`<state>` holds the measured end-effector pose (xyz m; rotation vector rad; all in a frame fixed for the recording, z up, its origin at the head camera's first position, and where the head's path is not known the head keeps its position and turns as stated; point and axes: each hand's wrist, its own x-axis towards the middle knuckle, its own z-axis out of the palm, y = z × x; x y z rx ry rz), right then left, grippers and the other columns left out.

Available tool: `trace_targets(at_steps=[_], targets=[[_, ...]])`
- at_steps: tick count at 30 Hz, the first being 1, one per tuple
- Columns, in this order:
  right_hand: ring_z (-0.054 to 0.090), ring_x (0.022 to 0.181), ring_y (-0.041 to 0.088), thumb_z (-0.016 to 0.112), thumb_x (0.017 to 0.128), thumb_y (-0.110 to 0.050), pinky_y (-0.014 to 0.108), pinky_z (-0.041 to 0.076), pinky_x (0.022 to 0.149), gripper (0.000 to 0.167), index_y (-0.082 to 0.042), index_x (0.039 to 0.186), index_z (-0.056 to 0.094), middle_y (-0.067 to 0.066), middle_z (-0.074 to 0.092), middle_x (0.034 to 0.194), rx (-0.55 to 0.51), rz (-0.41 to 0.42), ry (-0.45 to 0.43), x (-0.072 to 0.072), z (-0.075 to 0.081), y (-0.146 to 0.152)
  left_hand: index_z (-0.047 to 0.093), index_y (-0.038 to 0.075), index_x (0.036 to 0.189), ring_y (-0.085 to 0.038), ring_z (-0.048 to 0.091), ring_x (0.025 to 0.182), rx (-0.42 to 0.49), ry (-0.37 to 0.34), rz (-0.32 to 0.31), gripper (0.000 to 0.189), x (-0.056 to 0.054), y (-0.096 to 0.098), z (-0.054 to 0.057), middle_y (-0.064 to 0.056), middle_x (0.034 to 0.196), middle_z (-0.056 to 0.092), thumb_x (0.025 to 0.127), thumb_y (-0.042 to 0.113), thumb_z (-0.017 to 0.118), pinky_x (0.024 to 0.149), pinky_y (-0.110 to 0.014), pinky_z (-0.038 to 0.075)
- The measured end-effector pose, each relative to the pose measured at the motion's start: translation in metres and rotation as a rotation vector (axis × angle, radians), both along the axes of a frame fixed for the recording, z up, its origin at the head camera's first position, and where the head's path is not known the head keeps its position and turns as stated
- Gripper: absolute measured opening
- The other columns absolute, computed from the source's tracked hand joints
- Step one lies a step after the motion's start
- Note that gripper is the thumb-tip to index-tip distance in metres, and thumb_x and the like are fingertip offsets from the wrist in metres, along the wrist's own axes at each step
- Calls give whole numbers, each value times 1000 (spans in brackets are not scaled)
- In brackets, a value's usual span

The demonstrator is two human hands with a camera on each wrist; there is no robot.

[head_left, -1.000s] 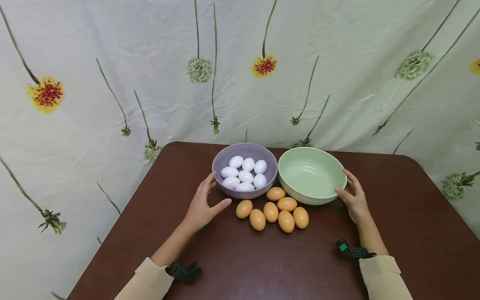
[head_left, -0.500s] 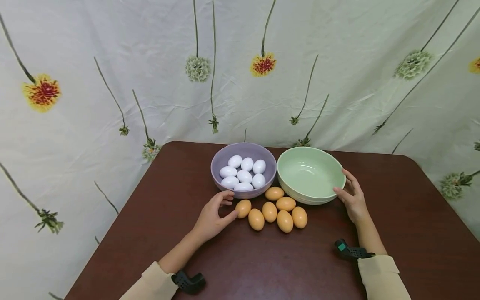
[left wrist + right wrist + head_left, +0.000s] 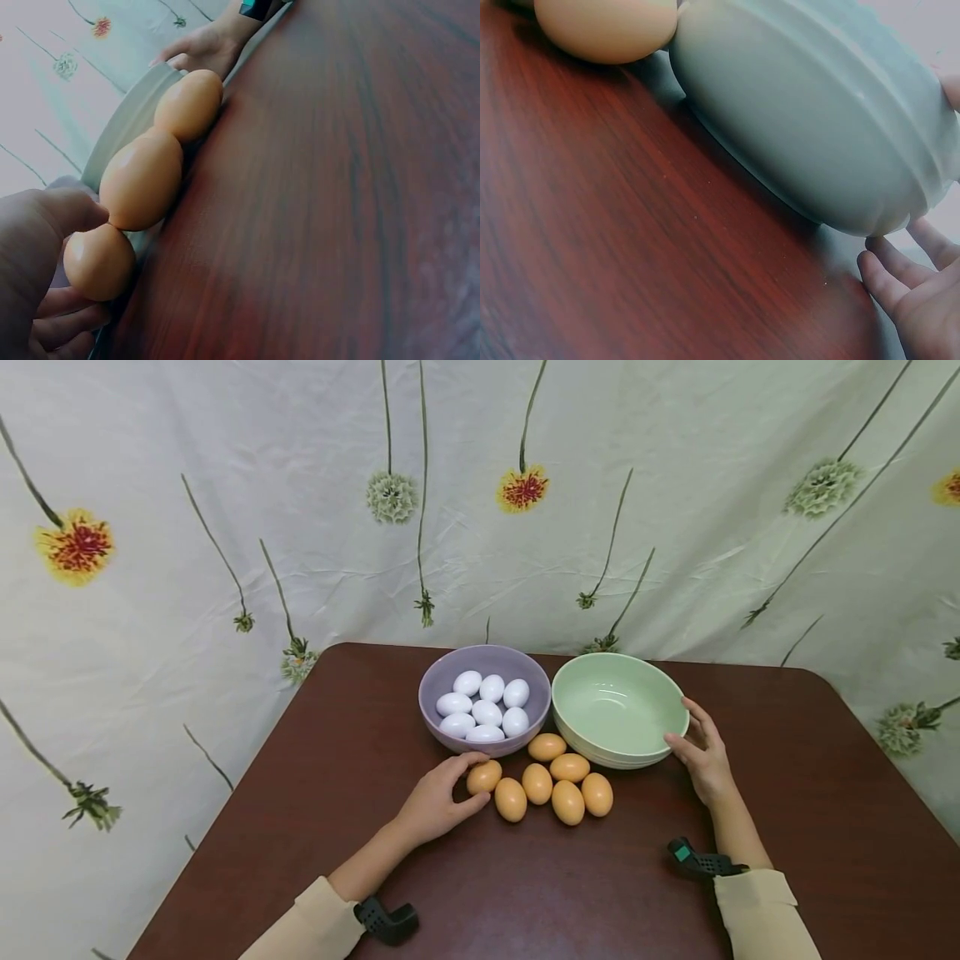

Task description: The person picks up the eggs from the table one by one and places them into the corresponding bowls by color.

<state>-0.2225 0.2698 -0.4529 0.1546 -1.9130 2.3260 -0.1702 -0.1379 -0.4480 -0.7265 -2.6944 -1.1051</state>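
The left hand [image 3: 437, 802] reaches round the leftmost brown egg [image 3: 483, 777], with the thumb on the near side and the fingers on the far side. In the left wrist view that egg [image 3: 99, 262] sits between the thumb tip and the curled fingers. Several more brown eggs [image 3: 567, 802] lie on the table in a loose cluster to its right. The right hand [image 3: 707, 758] holds the right side of a light green bowl [image 3: 611, 714], thumb at the rim and fingers along the outer wall. No eggs are inside this bowl.
A purple bowl [image 3: 437, 683] with several white eggs [image 3: 487, 713] stands directly left of the green bowl. Both bowls are toward the back of the dark reddish-brown table [image 3: 555, 893]. A flower-print cloth [image 3: 322, 527] hangs behind it.
The left hand has come away from the purple bowl's left side, moving right and nearer, and has closed round the leftmost brown egg. The right hand stays at the green bowl.
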Motion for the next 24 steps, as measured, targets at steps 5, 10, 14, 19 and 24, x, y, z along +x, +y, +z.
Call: trace_targets(at_steps=[5, 10, 14, 19, 24], targets=[[55, 104, 10, 61, 92, 1, 17, 48, 78, 59, -19, 145, 44, 3, 43, 130, -1, -3, 10, 0, 0, 0, 60, 13, 130, -19, 57, 114, -42, 28, -12, 47, -2, 3, -3, -4, 123, 62, 86, 24, 75, 93, -41, 46], [56, 103, 9, 61, 93, 2, 17, 48, 78, 59, -19, 145, 45, 4, 43, 130, -1, -4, 14, -1, -1, 0, 63, 12, 127, -19, 59, 110, -37, 76, -17, 46, -5, 3, -8, -4, 120, 64, 84, 18, 76, 90, -40, 48], [56, 103, 9, 61, 93, 2, 17, 48, 79, 59, -19, 145, 44, 4, 42, 130, 2, -5, 10, -2, 0, 0, 64, 12, 126, -20, 60, 108, -19, 106, -18, 45, -5, 3, -9, -4, 118, 64, 83, 15, 78, 89, -40, 49], [55, 105, 10, 60, 93, 1, 17, 48, 80, 59, -19, 146, 43, 2, 41, 132, 15, 0, 11, -1, -1, 0, 66, 13, 123, -18, 61, 107, 10, 105, -8, 45, -6, 3, -10, -4, 117, 65, 81, 14, 80, 87, -39, 50], [55, 106, 10, 60, 93, 1, 17, 48, 80, 60, -20, 146, 42, 1, 41, 132, 21, 0, 2, -1, -1, 1, 66, 15, 125, -17, 61, 108, 30, 106, 5, 47, -4, 3, -9, -2, 118, 65, 80, 14, 81, 88, -39, 50]])
